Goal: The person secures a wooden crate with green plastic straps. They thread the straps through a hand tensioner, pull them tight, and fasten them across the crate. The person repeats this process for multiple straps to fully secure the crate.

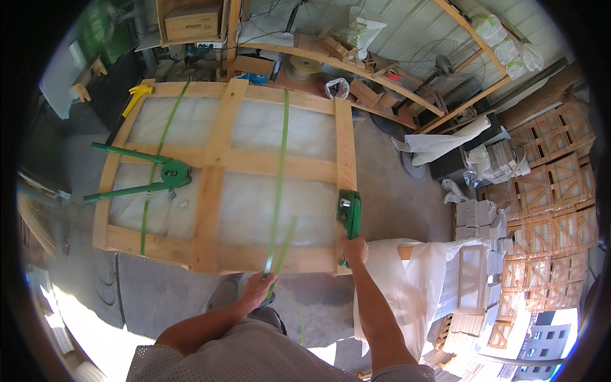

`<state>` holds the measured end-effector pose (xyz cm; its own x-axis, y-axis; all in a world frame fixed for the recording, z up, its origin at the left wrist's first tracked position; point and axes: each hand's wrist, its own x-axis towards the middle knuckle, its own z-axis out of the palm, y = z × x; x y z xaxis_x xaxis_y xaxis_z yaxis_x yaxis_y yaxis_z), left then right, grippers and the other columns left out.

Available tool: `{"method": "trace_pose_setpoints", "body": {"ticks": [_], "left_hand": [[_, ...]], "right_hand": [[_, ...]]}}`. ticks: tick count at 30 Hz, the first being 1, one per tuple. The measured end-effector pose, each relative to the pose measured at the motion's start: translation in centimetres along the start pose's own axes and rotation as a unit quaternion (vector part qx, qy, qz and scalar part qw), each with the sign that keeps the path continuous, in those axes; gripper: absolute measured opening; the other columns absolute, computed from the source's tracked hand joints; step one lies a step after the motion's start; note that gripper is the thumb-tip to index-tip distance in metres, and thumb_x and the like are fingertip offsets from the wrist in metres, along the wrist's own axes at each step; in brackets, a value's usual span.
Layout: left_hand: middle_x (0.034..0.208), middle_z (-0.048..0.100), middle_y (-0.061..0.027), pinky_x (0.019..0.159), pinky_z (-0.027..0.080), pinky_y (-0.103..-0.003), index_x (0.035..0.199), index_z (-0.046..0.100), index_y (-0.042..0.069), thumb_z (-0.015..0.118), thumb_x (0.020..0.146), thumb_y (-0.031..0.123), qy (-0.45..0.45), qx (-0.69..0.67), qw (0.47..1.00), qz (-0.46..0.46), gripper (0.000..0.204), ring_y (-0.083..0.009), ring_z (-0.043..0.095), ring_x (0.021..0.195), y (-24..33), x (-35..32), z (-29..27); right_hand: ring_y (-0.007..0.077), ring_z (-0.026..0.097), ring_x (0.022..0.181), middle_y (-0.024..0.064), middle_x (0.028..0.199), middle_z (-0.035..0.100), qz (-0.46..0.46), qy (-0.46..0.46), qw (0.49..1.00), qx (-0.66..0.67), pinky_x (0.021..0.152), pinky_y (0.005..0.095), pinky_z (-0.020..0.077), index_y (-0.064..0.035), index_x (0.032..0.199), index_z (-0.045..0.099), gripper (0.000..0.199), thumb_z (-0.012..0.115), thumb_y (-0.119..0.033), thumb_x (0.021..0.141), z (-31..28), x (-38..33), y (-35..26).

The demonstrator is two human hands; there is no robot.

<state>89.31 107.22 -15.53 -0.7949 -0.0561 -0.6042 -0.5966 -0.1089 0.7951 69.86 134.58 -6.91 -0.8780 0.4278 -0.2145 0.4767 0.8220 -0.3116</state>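
Green plastic strapping band (278, 172) runs down the centre of the frame over a wooden crate (223, 159). Left hand (258, 290), at lower centre, is closed around the band's loose end. Right hand (355, 249) clasps the handle of a green strap tensioner (349, 213) on the crate's right edge. Green long-handled sealer (143, 175) lies at left.

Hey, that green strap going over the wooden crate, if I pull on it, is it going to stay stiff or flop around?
Probably floppy: the green strap lies flat across the wooden crate and bends loosely where the left hand grips its end. It looks thin and light for its length. Its smooth surface may slip through fingers, so it likely tightens only under pull. The right hand holds a green tool.
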Motion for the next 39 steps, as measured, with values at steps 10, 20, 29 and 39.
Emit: {"method": "trace_pose_setpoints", "body": {"ticks": [10, 20, 29, 39], "left_hand": [[0.071, 0.058, -0.0229, 0.063, 0.042, -0.050, 0.077, 0.057, 0.001, 0.050, 0.091, 0.042, 0.052, 0.160, 0.980, 0.107, 0.044, -0.0423, 0.058, 0.072, -0.5, 0.3, -0.3], [0.072, 0.064, -0.0193, 0.065, 0.047, -0.047, 0.081, 0.064, 0.001, 0.053, 0.088, 0.043, 0.089, 0.093, 0.990, 0.066, 0.044, -0.0365, 0.064, 0.069, 0.2, 0.0, -1.0], [0.066, 0.060, -0.0124, 0.060, 0.045, -0.043, 0.084, 0.061, 0.001, 0.051, 0.091, 0.049, 0.036, 0.092, 0.992, 0.079, 0.049, -0.0280, 0.061, 0.063, -0.9, -0.2, -1.1], [0.062, 0.055, -0.0010, 0.050, 0.040, -0.031, 0.079, 0.062, 0.002, 0.064, 0.092, 0.035, 0.050, 0.061, 0.995, 0.064, 0.035, -0.0113, 0.051, 0.053, -0.3, -0.9, -0.6]], "right_hand": [[0.0191, 0.062, 0.051, 0.0087, 0.058, 0.059, 0.038, -0.144, 0.966, 0.213, 0.048, 0.0330, 0.0484, 0.0016, 0.071, 0.063, 0.020, 0.068, -0.018, 0.074, -0.9, -0.8, 0.2], [0.0167, 0.057, 0.047, 0.0050, 0.062, 0.056, 0.086, -0.334, 0.874, 0.342, 0.043, 0.0327, 0.0469, 0.0003, 0.079, 0.059, 0.020, 0.072, -0.015, 0.080, 0.7, -22.0, 1.8], [0.0177, 0.061, 0.048, 0.0076, 0.061, 0.059, 0.078, -0.339, 0.877, 0.331, 0.044, 0.0324, 0.0481, 0.0028, 0.078, 0.060, 0.023, 0.072, -0.017, 0.080, 1.7, -22.9, 2.4], [0.0146, 0.061, 0.052, 0.0051, 0.063, 0.060, 0.067, -0.340, 0.888, 0.302, 0.047, 0.0316, 0.0481, 0.0005, 0.077, 0.063, 0.022, 0.071, -0.020, 0.079, 1.1, -22.8, 2.3]]}}
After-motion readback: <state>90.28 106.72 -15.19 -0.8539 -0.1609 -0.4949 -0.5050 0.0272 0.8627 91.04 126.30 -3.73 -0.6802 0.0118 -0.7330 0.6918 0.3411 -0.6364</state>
